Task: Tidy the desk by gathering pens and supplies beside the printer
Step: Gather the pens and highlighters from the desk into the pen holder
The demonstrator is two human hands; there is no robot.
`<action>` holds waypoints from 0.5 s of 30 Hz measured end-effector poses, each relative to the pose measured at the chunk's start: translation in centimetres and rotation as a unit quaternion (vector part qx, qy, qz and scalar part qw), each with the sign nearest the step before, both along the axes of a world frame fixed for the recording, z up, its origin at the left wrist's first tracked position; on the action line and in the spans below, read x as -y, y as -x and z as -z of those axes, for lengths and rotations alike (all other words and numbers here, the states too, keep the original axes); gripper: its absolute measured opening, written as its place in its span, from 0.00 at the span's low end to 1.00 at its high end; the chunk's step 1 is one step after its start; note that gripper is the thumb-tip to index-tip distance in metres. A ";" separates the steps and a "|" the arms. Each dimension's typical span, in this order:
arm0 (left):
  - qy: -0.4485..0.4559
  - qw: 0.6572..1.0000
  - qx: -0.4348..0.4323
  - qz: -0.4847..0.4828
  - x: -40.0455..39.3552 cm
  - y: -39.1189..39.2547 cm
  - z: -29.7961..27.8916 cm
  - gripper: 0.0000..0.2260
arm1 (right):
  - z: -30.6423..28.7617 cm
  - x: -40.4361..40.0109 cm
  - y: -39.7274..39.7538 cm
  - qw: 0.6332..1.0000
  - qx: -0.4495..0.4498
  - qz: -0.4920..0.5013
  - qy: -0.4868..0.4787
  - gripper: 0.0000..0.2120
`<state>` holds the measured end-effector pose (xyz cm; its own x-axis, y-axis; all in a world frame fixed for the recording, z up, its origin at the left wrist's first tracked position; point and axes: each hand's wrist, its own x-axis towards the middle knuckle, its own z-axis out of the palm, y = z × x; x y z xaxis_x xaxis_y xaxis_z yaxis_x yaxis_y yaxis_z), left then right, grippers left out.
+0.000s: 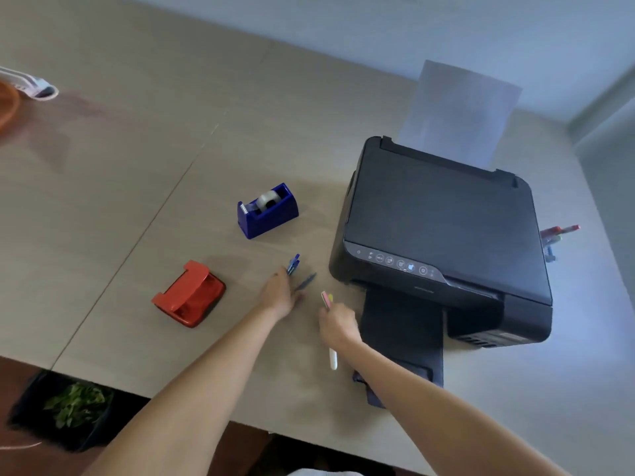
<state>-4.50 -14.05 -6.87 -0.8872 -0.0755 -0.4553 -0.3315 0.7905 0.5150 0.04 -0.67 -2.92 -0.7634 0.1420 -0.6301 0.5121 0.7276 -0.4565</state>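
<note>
The left hand (280,297) closes its grip on blue pens (293,264) on the counter (137,201), just left of the printer (443,242). The right hand (338,326) holds white markers (332,359). By my reckoning the job is halfway: the tape dispenser (268,210) and red punch (189,293) remain apart. No writing is legible.

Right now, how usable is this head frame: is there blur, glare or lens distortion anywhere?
Head view: the left hand and the blue pens at its fingertips are motion-smeared; the right hand, gripping pastel markers, is softer too. Bluish haze washes out the paper sheet behind the black printer. Wide-angle bending curves the beige desk edges.
</note>
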 end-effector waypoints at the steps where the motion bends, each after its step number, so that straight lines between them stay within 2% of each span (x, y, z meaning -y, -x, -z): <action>1: 0.016 1.000 0.006 0.017 -0.5 0.2 0.2 0.22 | -0.5 -0.8 0.1 1.000 -0.020 -0.011 0.013 0.13; 5: 0.089 0.994 -0.004 0.070 -1.3 0.1 1.1 0.14 | -3.9 -3.2 0.0 0.990 -0.105 -0.076 0.060 0.19; 7: 0.133 0.987 -0.011 0.089 -1.6 -0.3 1.4 0.13 | -6.1 -4.3 -0.2 0.976 -0.162 -0.134 0.059 0.20; 9: 0.149 0.987 -0.008 0.066 -1.0 -0.9 1.5 0.14 | -8.5 -5.0 -0.4 0.956 -0.223 -0.178 0.074 0.21; 12: 0.109 0.993 -0.014 -0.033 0.0 -1.0 1.4 0.13 | -12.8 -7.4 -0.5 0.939 -0.274 -0.164 0.132 0.20; 15: 0.014 0.990 -0.074 -0.122 0.0 -0.7 -0.8 0.09 | -16.4 -11.8 0.3 0.936 -0.294 -0.109 0.159 0.18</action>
